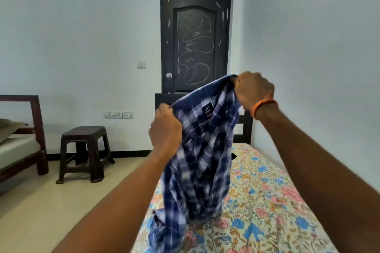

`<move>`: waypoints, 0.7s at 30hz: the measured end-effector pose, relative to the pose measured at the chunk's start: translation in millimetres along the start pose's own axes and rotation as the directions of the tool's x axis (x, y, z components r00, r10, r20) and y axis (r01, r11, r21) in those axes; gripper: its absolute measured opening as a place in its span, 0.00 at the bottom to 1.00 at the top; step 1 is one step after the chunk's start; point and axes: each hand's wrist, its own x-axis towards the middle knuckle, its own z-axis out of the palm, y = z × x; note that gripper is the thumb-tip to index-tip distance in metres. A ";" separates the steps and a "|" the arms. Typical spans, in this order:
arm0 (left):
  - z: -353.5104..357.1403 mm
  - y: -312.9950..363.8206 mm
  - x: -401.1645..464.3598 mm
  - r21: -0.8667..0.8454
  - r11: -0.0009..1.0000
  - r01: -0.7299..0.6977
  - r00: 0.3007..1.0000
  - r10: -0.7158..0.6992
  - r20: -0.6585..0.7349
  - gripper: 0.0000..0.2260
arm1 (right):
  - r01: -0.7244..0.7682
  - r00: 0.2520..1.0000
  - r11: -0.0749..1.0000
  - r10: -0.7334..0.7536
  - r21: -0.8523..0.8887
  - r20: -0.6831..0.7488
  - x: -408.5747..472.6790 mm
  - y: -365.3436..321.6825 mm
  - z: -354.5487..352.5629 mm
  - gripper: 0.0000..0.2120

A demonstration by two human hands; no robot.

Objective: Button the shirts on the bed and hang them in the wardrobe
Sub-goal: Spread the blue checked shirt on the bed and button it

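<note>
Above the floral bed (267,201), both fists (left (165,129), right (254,90)) grip a limp checked shirt (201,160).

Plaid shirt (201,150) — aloft over bed (267,201)

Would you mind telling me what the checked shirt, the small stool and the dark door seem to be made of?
The checked shirt, held up by the left hand and right hand, looks like soft woven cotton: it drapes and creases. The stool seems to be moulded brown plastic with a dull sheen and one-piece legs. The door appears to be dark matt wood or laminate; pale scribbles mark its panel.
</note>
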 end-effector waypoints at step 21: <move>53.0 50.0 158.3 -0.731 0.471 0.494 0.865 -0.183 0.467 0.13 | -0.429 0.885 0.369 -0.010 0.824 0.465 118.1 -17.2 82.7 0.16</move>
